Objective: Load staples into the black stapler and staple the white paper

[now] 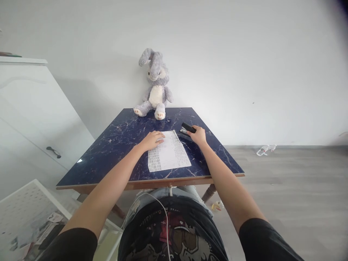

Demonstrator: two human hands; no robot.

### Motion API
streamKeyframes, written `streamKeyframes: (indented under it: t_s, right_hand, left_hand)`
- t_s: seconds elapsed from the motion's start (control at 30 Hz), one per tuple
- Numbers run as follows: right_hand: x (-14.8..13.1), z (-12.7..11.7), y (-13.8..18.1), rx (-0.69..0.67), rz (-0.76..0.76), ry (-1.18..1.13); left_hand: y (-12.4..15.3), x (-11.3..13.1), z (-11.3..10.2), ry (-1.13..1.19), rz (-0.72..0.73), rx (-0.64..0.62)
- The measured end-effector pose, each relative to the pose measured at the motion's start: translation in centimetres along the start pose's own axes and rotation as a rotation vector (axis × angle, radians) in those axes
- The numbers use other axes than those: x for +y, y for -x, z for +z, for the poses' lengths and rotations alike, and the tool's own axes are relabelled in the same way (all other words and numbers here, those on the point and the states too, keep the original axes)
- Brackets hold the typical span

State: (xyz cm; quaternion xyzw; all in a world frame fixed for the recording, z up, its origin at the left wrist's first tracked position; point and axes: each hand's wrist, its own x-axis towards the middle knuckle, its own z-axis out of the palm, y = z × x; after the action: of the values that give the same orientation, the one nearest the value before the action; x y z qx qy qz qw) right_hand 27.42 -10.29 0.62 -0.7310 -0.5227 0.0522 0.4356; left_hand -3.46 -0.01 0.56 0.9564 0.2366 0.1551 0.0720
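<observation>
A sheet of paper (168,154) with grey patterned side bands lies on the dark blue marbled table (108,154). My left hand (153,140) rests flat on its upper left part, fingers stretched out. To the right of the paper, my right hand (198,135) is closed around a black stapler (187,127). The stapler's front end points left, near the paper's upper right corner. Whether it touches the tabletop I cannot tell.
A grey plush rabbit (157,87) sits at the table's back edge against the wall. On the left stand a white cabinet (29,108) and an open drawer (43,192) with assorted items. Clear plastic bottles (263,150) lie on the floor at right. A white cable (166,214) hangs before me.
</observation>
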Motion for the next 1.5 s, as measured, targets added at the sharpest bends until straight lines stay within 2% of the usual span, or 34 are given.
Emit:
streamKeyframes:
  t_s: [0.1, 0.2, 0.37, 0.5, 0.6, 0.73, 0.97, 1.13, 1.27, 1.37, 1.43, 1.5]
  right_hand:
    - [0.6, -0.5, -0.4, -0.076, 0.054, 0.075]
    - [0.4, -0.4, -0.4, -0.221, -0.026, 0.069]
    - [0.4, 0.2, -0.3, -0.354, -0.132, -0.032]
    - [0.2, 0.0, -0.2, -0.432, -0.194, -0.068]
    - [-0.5, -0.5, 0.2, -0.501, -0.267, -0.078]
    - [-1.5, -1.2, 0.5, -0.58, -0.343, -0.102]
    - [-2.3, -1.4, 1.4, -0.807, -0.388, -0.235]
    - [-3.1, -1.0, 1.9, -0.825, -0.501, -0.196]
    - [-3.5, -1.2, 2.1, -0.86, -0.518, -0.159]
    - [-3.7, -1.1, 2.2, -0.869, -0.513, -0.237]
    - [-4.0, -0.7, 2.3, -0.805, -0.482, -0.308]
    - [-4.6, -0.1, 2.3, -0.688, -0.45, -0.284]
  left_hand:
    - [-0.3, 1.2, 0.5, 0.02, 0.011, -0.175]
    - [-0.4, 1.4, 0.6, -0.001, -0.067, -0.255]
    - [0.1, -0.2, 0.3, -0.07, -0.195, -0.23]
    - [0.2, -0.8, 0.3, -0.109, -0.243, -0.201]
    - [0.2, -0.6, 0.3, -0.039, -0.17, -0.195]
    - [0.2, -0.1, 0.2, 0.094, -0.033, -0.268]
    - [0.1, 0.0, 0.6, 0.176, -0.024, -0.279]
    - [-0.2, 0.6, 0.8, 0.202, 0.025, -0.323]
    - [0.1, 1.3, -0.2, 0.227, 0.07, -0.361]
    - [0.5, 1.7, -0.8, 0.234, 0.115, -0.368]
    - [0.6, 2.0, -0.9, 0.248, 0.147, -0.356]
    - [0.6, 2.2, -0.7, 0.254, 0.164, -0.346]
